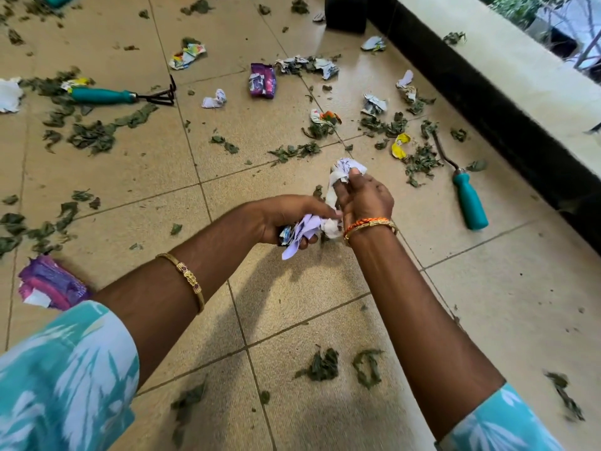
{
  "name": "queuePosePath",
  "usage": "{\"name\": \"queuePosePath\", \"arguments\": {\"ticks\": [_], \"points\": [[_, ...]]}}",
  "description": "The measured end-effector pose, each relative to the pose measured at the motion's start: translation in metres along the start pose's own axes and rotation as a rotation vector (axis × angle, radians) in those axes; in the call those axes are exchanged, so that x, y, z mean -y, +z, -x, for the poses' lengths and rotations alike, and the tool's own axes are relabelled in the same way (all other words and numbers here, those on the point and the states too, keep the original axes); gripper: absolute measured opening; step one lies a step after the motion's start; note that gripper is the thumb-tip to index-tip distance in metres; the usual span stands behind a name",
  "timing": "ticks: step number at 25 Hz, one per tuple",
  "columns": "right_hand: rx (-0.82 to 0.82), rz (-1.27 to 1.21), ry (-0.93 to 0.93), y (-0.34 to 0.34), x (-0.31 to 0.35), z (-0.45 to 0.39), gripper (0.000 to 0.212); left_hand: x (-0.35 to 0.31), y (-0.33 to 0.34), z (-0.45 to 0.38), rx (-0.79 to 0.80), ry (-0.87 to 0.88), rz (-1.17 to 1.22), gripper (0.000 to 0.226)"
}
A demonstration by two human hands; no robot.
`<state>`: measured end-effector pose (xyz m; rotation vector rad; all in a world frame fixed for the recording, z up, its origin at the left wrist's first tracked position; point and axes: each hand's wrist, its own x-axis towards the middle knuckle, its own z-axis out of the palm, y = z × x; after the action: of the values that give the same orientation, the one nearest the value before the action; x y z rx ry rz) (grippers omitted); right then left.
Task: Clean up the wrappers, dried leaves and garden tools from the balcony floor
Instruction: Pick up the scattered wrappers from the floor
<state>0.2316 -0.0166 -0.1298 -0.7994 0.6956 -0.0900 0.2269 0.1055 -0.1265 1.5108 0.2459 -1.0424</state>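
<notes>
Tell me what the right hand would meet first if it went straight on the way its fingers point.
Probably the scattered dried green leaves on the beige tiled floor just beyond the right hand; depth is unclear.

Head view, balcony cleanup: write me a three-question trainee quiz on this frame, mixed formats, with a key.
1. True or false: the left hand holds crumpled wrappers.
2. Multiple choice: the rake lies
A. in the right hand
B. on the floor, upper left
C. on the ledge
3. Fill in: the right hand pinches a white ____ in its fingers.

Key
1. True: its fingers curl round a bunch of wrappers.
2. B: it rests on the tiles among dried leaves, touched by neither hand.
3. Wrapper.
</notes>
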Motion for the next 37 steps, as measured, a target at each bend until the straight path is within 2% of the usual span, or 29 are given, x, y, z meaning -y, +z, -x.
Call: {"name": "queuePosePath", "arguments": {"ticks": [3,5,7,10,12,14,15,16,18,19,21,23,25,27,29,32,33,35,37], "points": [[-0.013,0.345,-0.352,-0.01,-0.004,-0.013,0.021,-0.005,-0.012,0.001,-0.128,0.093,0.218,0.017],[0.088,0.479,-0.53,-0.016,-0.004,-0.011,0.018,-0.008,-0.018,0.002,-0.148,0.121,0.324,0.03],[0.226,0.597,-0.617,-0.019,-0.009,-0.006,0.018,-0.01,-0.013,0.002,-0.147,0.152,0.308,0.039],[0.394,0.776,-0.655,-0.021,-0.014,-0.003,0.017,-0.009,0.0,-0.005,-0.203,0.213,0.363,0.045],[0.527,0.901,-0.606,-0.022,-0.006,-0.009,0.009,-0.009,-0.001,-0.009,-0.262,0.212,0.424,0.052],[0.62,0.979,-0.474,-0.024,0.012,-0.023,0.005,-0.012,-0.003,-0.013,-0.351,0.217,0.426,0.029],[0.587,1.009,-0.445,-0.026,0.022,-0.035,0.007,-0.013,-0.004,-0.015,-0.393,0.222,0.419,0.014],[0.478,1.08,-0.495,-0.029,0.032,-0.051,0.01,-0.016,-0.003,-0.017,-0.434,0.22,0.408,0.003],[0.202,1.413,-0.701,-0.032,0.048,-0.09,0.023,-0.016,-0.002,-0.021,-0.506,0.227,0.397,0.03],[0.119,1.615,-0.735,-0.031,0.055,-0.108,0.03,-0.016,-0.001,-0.022,-0.525,0.235,0.409,0.041],[0.08,1.9,-0.648,-0.027,0.064,-0.136,0.037,-0.016,-0.002,-0.027,-0.525,0.218,0.439,0.051],[0.111,2.014,-0.546,-0.026,0.066,-0.152,0.038,-0.017,-0.003,-0.027,-0.536,0.192,0.457,0.06],[0.116,2.008,-0.605,-0.031,0.063,-0.161,0.035,-0.017,-0.007,-0.03,-0.572,0.174,0.504,0.053],[0.101,1.912,-0.732,-0.039,0.059,-0.161,0.032,-0.019,-0.007,-0.032,-0.588,0.159,0.557,0.028],[0.057,1.689,-0.862,-0.045,0.057,-0.149,0.03,-0.022,-0.005,-0.031,-0.578,0.119,0.529,0.017],[0.084,1.24,-1.022,-0.043,0.058,-0.108,0.015,-0.024,-0.006,-0.024,-0.515,0.088,0.39,0.019],[0.128,1.108,-0.983,-0.04,0.059,-0.091,0.011,-0.025,-0.006,-0.019,-0.486,0.092,0.356,0.012],[0.247,0.878,-0.675,-0.031,0.061,-0.054,0.017,-0.028,-0.005,-0.004,-0.391,0.107,0.324,0.006],[0.389,0.73,-0.303,-0.023,0.058,-0.02,0.019,-0.025,-0.008,0.009,-0.319,0.12,0.332,0.035]]}}
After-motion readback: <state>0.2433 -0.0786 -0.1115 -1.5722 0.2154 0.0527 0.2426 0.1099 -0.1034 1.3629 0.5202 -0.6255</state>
